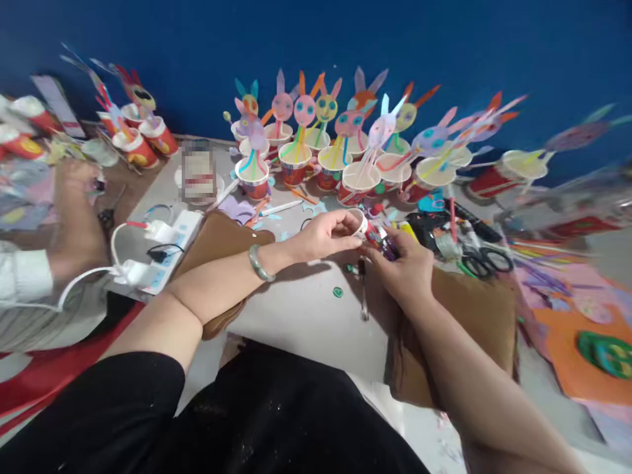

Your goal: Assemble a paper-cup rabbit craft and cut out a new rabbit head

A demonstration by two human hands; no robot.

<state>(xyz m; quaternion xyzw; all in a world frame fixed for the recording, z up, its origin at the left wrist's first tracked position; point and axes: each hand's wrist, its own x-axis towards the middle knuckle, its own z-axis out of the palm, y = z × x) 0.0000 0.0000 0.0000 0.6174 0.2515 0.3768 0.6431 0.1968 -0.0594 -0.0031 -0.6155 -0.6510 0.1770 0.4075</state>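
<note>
A small red-and-white paper cup [364,224] is held tilted over the table between my two hands. My left hand [332,236] is closed around its white rim end, thumb underneath. On the other side my right hand [405,266] grips the cup's printed body, where dark purple and red patches show between the fingers. Those patches are too blurred to make out fully. Below the hands lie a pen-like stick [364,289] and a small green round piece [338,291]. Brown pads [464,316] are under my right forearm.
Behind stand several paper cups [295,164] with straws and rabbit-eared paper heads. Scissors [486,262] and a black tool [425,229] lie right, near an orange sheet [567,349]. A power strip [170,253] is left, near another person's arm [76,210].
</note>
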